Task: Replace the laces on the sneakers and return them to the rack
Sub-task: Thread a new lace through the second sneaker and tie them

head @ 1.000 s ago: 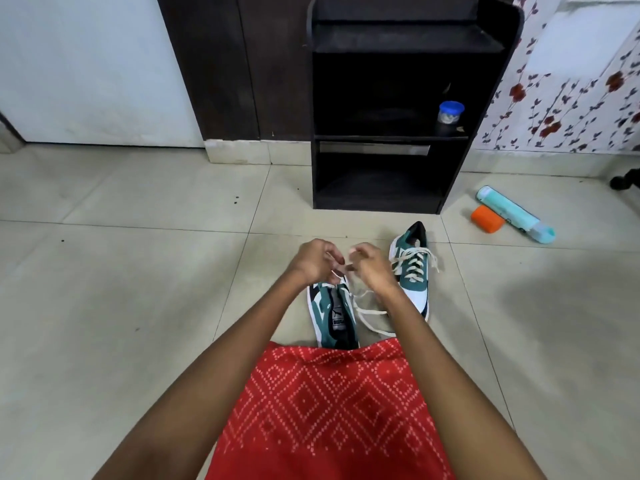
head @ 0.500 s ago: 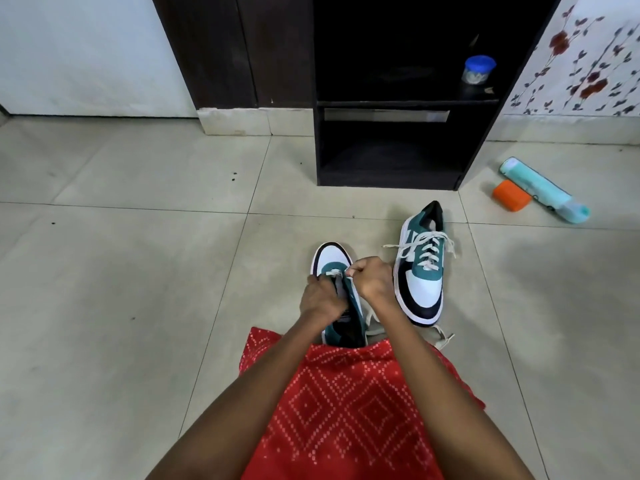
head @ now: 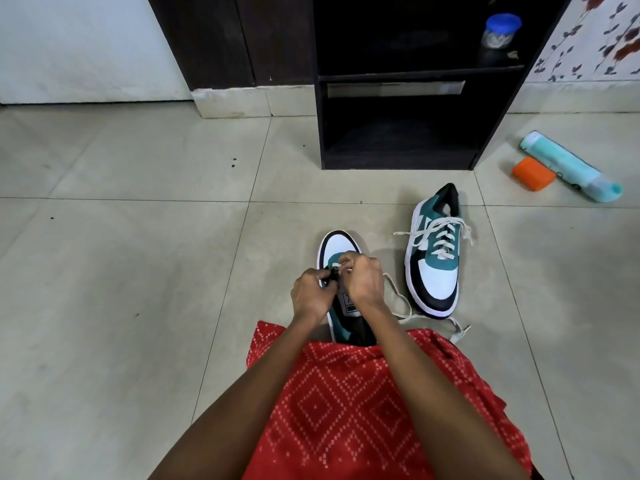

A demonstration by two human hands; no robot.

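Both hands work over the near sneaker (head: 337, 247), which sits on the floor (head: 138, 271) just past my red cloth (head: 363, 410), toe pointing far.

- Near sneaker: white toe cap, dark rim, teal upper, dark tongue with a label. Heel hidden under the cloth. Only the farthest eyelets look threaded.
- Left hand (head: 311, 294): fingers curled, pinching the sneaker's upper at the eyelets.
- Right hand (head: 363, 282): fingers curled, pinching a white lace (head: 403, 306) close to the toe end. The rest of the lace trails loose to the right over the tile, toward my cloth.
- Far sneaker (head: 437, 258): to the right, apart from the near one, toe toward me. Same colours, laced all the way up, lace ends splayed out both sides.
- Rack (head: 415, 77): black, far centre, against the wall. A blue-lidded jar (head: 501, 31) stands on its upper shelf.
- Far right on the floor: an orange box (head: 532, 174) touching a teal bottle (head: 568, 166) lying on its side.
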